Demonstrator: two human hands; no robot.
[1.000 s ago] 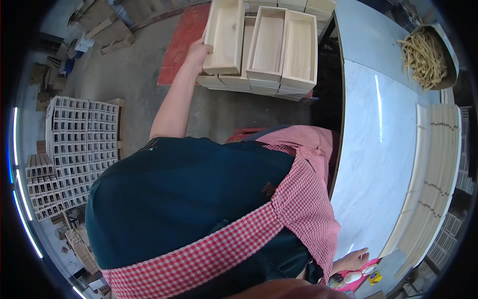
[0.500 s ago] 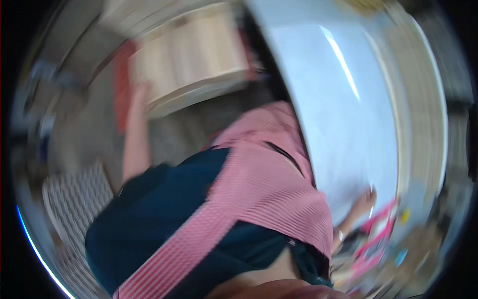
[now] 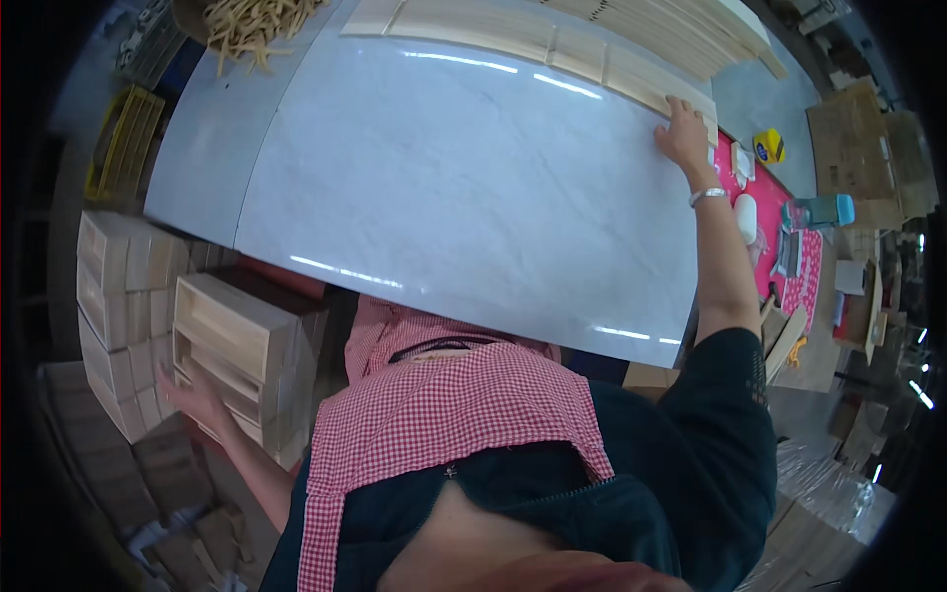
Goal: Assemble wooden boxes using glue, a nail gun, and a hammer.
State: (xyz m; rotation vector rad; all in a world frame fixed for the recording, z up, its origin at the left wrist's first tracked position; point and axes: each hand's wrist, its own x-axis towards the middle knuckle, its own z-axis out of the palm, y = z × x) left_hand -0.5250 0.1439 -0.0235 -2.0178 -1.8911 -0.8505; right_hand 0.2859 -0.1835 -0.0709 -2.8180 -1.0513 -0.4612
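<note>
My right hand [image 3: 687,140] reaches across the table, its fingertips on the near end of a pale wooden panel [image 3: 631,84], thumb held apart. A white band circles that wrist. Down at the left, my left hand [image 3: 200,397] is beside the open front of a wooden box frame [image 3: 222,331], fingers apart; whether they touch the wood I cannot tell. The frame has compartments and belongs to a stack of similar boxes. A white marbled tabletop [image 3: 464,197] lies between my hands.
Long wooden strips [image 3: 651,30] are piled along the table's far side. Thin wood pieces [image 3: 252,30] heap at the far left. More boxes [image 3: 123,286] stack beyond my left hand. At right stand a yellow container [image 3: 768,146], a teal-lidded jar [image 3: 834,210] and cardboard boxes [image 3: 848,148].
My view has turned, bringing the table in front. My right hand has moved to the far wooden panel. My left hand remains by the wooden boxes, now at the lower left.
</note>
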